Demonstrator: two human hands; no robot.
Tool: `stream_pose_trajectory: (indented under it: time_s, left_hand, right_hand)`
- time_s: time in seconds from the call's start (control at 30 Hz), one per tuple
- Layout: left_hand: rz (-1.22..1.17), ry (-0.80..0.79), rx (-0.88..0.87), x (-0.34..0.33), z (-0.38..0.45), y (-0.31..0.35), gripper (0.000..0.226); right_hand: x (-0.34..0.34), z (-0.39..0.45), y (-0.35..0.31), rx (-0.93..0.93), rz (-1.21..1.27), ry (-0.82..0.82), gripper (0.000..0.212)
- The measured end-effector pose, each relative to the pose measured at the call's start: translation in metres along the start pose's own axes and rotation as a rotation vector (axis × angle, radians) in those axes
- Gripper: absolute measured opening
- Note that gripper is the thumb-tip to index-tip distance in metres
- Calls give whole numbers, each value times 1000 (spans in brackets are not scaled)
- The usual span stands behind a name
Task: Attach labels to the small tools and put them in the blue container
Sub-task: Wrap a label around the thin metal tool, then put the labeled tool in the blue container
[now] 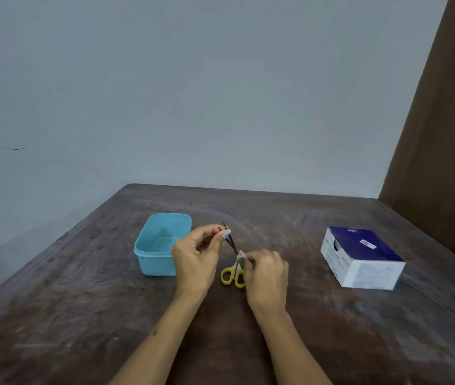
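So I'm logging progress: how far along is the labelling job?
Early. The blue container looks empty. In hand: the left hand pinches the blades of the yellow-handled scissors while the right hand presses a small label near the pivot. Left: finish, then drop them in.

1. The table (82, 315) looks like dark wood, worn and scuffed with pale streaks.
2. The blue container (154, 245) is smooth, slightly glossy plastic.
3. The scissors (233, 269) have dark metal blades and yellow plastic handles.
4. The box (365, 262) is matt cardboard.
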State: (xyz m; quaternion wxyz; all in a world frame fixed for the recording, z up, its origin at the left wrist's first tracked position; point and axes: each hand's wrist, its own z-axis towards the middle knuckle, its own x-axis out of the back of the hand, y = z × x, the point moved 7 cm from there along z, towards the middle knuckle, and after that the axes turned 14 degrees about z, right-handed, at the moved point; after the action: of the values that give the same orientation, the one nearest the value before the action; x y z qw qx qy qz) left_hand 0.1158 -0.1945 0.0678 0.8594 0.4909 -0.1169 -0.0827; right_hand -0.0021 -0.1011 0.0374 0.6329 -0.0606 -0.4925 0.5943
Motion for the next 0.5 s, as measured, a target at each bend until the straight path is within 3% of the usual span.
stream_pose_trajectory:
  time_s: [0.17,0.33,0.5]
  left_hand:
    - [69,125,-51,39,25,22,22]
    - [453,136,-61,74,77,28,5]
    - [880,-126,128,59,104,-16,6]
  right_hand:
    - [10,0,5,-19,109,157,7]
    - [11,0,6,-39,147,178,10]
    - [10,1,9,-51,175,178,12]
